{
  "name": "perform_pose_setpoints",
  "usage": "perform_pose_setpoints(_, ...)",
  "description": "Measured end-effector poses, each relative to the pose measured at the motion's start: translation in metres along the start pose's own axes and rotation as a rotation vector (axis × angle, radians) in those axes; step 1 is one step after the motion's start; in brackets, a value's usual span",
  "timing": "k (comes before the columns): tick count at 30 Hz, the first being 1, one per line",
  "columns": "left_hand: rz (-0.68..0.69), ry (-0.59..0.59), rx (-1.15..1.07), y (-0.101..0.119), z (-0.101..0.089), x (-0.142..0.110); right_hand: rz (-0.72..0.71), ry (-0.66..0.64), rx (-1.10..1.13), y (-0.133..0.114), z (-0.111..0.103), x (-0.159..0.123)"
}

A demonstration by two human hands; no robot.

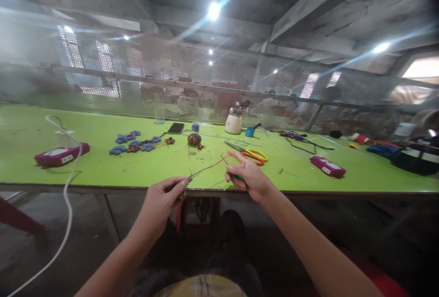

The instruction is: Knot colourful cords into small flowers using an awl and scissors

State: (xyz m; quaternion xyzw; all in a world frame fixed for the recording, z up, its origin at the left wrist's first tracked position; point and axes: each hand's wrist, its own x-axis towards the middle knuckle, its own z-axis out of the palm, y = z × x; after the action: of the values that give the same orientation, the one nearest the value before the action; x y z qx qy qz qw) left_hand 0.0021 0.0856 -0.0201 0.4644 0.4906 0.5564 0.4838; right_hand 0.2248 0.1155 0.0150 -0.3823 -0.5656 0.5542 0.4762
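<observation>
My left hand [164,196] pinches the end of a strand of multicoloured yarn [208,167] between thumb and forefinger, at the table's front edge. The yarn runs up to the right, dark near the left hand and red further on, to the fingers of my right hand [253,179]. That hand is closed around a thin crochet hook [223,159] with a green handle; the forefinger points out along the yarn. Behind the hands sits a ball of variegated yarn [194,139]. Scissors [254,154] with red and yellow handles lie just beyond the right hand.
Crocheted blue and dark flower pieces [135,143] lie on the green table [103,171] at left. A phone [176,128], a pale jug [233,121] and a blue cup [250,132] stand further back. Purple boxes [61,155] flank both sides; a white cable [67,196] hangs over the left edge.
</observation>
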Motion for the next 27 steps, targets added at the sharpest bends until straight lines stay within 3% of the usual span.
perform_pose_setpoints(8, -0.055, -0.203, 0.011, -0.009, 0.001, 0.002, -0.056, 0.026, -0.1, -0.005, 0.005, -0.004)
perform_pose_setpoints(17, 0.078, -0.175, 0.175, -0.004, 0.007, 0.01, -0.059, 0.117, -0.287, -0.003, 0.009, 0.029)
perform_pose_setpoints(21, 0.137, -0.219, 0.311, 0.008, 0.014, 0.036, -0.055, 0.118, -0.523, 0.002, 0.005, 0.056)
perform_pose_setpoints(27, 0.072, -0.309, 0.327, 0.022, 0.027, 0.096, -0.066, 0.075, -0.704, 0.015, -0.013, 0.103)
